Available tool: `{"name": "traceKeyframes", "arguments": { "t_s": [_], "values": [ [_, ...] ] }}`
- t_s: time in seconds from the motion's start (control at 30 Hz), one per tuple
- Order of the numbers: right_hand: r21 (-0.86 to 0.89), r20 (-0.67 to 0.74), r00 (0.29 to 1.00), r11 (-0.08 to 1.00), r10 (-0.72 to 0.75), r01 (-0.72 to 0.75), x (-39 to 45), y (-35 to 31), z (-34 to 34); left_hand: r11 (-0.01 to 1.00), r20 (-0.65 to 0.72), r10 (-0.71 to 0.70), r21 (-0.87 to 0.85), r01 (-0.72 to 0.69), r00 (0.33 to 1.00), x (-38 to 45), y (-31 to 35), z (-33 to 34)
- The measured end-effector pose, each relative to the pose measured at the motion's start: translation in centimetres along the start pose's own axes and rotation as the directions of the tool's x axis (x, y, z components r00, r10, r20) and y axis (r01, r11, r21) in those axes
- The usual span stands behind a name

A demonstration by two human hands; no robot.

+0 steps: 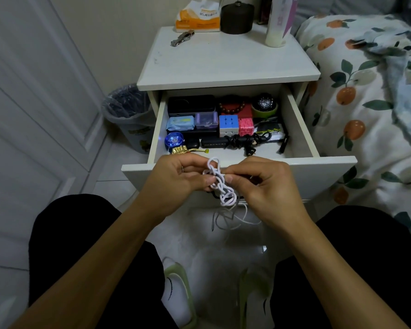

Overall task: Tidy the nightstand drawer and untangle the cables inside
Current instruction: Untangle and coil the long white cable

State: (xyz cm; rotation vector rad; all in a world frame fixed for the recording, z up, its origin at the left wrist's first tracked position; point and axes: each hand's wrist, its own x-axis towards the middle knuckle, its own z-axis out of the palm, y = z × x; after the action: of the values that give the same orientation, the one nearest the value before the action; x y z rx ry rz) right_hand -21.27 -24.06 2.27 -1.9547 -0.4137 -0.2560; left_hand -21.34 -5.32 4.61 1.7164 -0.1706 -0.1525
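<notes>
Right now both hands meet in front of the open drawer point(292, 129) of the white nightstand point(228, 65), just below its front panel. The left hand point(176, 184) has its fingers curled around the left side of a knotted white cable point(220, 184), while the right hand point(266, 188) pinches the same tangle between thumb and fingertips from the 3 o'clock side. Thin loose ends of the cable hang from the knot toward 6 o'clock, above the pale floor. Inside the drawer, at 12 o'clock from the hands, a black cord point(242, 141) lies coiled near the front, touching a black bar-shaped item on its left. Behind it stand a puzzle cube point(228, 124) and a pink cube point(246, 127), side by side. At 10 o'clock in the drawer sit a blue round gadget point(174, 140), a wipes pack point(180, 123) and a clear plastic box point(206, 120), with a black case point(191, 105) at the back. A bead bracelet point(233, 107) and a watch point(265, 103) lie toward the back right. On the nightstand top are a tissue pack point(198, 16), a dark round jar point(237, 17) and a white bottle point(279, 22). A lined bin point(126, 115) stands at 9 o'clock of the drawer, and a fruit-print bedcover point(365, 96) fills the 3 o'clock side.
</notes>
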Motion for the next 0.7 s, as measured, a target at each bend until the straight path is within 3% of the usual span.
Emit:
{"name": "traceKeyframes", "arguments": {
  "t_s": [0.23, 0.47, 0.7],
  "values": [
    [0.091, 0.069, 0.983, 0.98, 0.172, -0.178, 0.2, 0.5, -0.5, 1.0, -0.044, -0.008, 0.026, 0.009, 0.999, 0.1, 0.2, -0.2],
    [0.025, 0.126, 0.975, 0.982, 0.184, -0.188, 0.5, 0.9, -1.2, 0.999, -0.126, -0.038, -0.035, 0.034, 0.991, 0.2, -0.4, -0.2],
    [0.212, 0.061, 0.982, 0.959, 0.178, -0.187, 0.3, 0.1, 0.0, 0.975, -0.026, -0.1, -0.202, 0.093, 0.995, 0.3, -0.4, -0.2]
  ]
}}
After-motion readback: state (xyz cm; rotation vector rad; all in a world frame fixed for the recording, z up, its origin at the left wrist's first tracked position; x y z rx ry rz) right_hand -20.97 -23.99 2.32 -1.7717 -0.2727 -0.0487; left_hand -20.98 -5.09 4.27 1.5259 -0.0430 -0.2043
